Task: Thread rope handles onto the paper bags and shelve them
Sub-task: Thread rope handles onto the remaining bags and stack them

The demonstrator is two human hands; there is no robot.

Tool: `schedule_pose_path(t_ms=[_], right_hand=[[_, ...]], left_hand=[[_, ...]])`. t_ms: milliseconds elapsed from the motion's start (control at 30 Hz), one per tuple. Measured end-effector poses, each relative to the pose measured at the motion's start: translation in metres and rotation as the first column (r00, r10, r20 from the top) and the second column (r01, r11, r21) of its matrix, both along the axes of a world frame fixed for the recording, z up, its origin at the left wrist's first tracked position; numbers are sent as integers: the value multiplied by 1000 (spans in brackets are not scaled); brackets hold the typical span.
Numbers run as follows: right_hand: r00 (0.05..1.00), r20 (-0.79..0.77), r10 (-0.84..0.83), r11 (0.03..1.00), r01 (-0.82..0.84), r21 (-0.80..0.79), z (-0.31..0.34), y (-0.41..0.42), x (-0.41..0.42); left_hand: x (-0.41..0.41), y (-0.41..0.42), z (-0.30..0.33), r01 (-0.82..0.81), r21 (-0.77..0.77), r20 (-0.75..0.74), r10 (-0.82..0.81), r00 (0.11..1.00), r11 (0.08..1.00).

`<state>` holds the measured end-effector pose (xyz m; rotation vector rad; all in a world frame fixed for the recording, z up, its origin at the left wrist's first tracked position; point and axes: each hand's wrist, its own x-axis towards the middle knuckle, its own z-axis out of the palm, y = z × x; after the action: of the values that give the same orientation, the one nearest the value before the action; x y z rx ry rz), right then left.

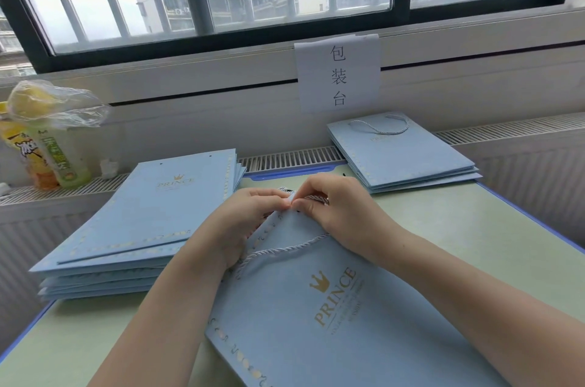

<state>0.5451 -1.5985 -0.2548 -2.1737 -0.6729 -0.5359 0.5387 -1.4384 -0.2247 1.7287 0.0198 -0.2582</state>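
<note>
Green table (459, 228) under window | paper bag (316, 307) flat, top edge away from person | both hands at that edge: left hand (250, 215) pinches edge, right hand (329, 206) pinches rope handle (285, 249) beside hole, nearer it.

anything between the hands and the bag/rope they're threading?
Nothing visible. Left hand and right hand already pinch the rope handle at the top edge of the paper bag; the bag stacks on either side lie clear.

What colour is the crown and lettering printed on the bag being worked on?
Gold, on a pale blue paper bag; the crown shows clearly in the head view.
</note>
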Motion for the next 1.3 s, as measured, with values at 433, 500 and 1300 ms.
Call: schedule_pose_path(t_ms=[433,500,1300], right_hand=[[999,37,1,976,8,-218,-1,0,-4],[1000,28,5,971,2,-240,-3,1,-5],[992,90,-93,950,115,-290,-4,-1,-5]], left_hand=[[3,2,-6,81,32,36,-82,996,996],[4,-1,-10,26,126,108,-40,993,992],[7,-6,-19,-103,141,321,52,945,985]])
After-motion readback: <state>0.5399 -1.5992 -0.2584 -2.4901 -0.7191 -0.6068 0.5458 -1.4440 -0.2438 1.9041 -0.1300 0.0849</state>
